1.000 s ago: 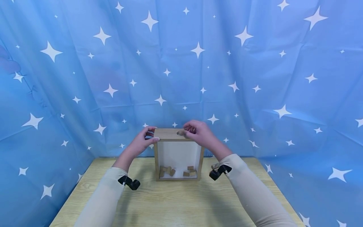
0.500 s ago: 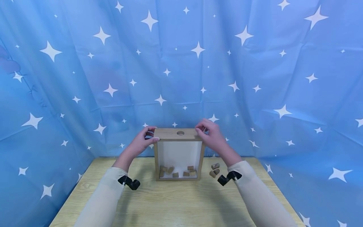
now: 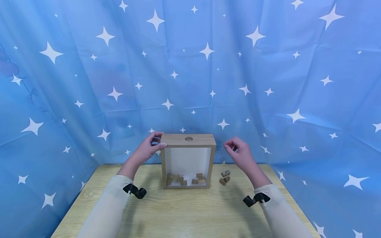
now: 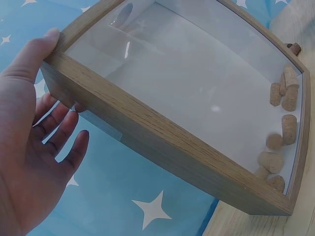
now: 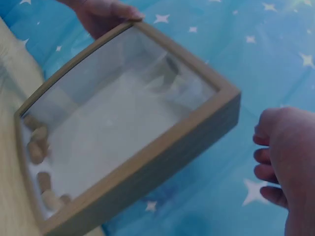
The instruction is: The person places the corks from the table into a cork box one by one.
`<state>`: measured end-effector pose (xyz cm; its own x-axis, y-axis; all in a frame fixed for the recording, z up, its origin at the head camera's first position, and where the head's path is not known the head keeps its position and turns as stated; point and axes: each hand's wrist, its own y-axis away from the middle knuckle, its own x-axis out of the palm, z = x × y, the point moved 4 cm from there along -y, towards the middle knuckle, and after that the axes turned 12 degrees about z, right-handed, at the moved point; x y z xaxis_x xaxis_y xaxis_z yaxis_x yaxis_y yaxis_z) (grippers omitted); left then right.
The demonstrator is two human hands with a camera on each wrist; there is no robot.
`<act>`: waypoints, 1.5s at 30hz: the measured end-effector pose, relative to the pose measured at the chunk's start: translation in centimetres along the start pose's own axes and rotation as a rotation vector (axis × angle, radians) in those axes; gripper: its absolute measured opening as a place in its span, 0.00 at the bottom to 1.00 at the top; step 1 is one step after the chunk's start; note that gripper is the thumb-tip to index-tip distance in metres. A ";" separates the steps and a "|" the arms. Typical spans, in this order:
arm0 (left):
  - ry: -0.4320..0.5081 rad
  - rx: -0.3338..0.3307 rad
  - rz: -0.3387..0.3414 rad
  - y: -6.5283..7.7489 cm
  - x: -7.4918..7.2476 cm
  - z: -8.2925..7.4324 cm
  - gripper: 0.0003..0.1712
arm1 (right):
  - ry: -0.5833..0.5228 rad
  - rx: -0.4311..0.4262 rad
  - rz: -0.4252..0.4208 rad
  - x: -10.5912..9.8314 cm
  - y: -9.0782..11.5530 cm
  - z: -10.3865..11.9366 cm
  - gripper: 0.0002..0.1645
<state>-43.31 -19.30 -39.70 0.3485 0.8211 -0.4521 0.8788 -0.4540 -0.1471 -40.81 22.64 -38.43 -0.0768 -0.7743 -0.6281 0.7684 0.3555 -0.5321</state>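
A wooden shadow box [image 3: 175, 140] with a clear front stands upright on the table, a round hole [image 3: 189, 139] in its top. My left hand [image 3: 147, 148] grips its upper left corner, thumb on the front edge and fingers behind, as the left wrist view shows too. Several corks [image 3: 184, 182] lie along the bottom inside, in a left and a right cluster. My right hand [image 3: 240, 152] is in the air to the right of the box, apart from it, fingers loosely curled with nothing between them. Below that hand, loose corks [image 3: 225, 173] lie on the table.
The box stands near the back edge of the pale wooden table [image 3: 184, 215]. A blue curtain with white stars [image 3: 190, 82] hangs behind and to both sides. Black wrist camera mounts [image 3: 135, 191] stick out from the sleeves.
My right hand has let a cork go at the hole and moved right and down, away from the box. The cork now lies among those inside. My left hand keeps its grip.
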 end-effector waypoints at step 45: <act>-0.004 -0.018 -0.002 0.0 -0.1 -0.1 0.44 | 0.114 0.303 0.410 9.5 9.1 -11.8 0.21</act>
<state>-43.29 -19.33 -39.60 0.3453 0.8208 -0.4550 0.8852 -0.4459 -0.1325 -42.01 24.66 -55.98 0.2134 -0.5352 -0.8173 0.8981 0.4368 -0.0515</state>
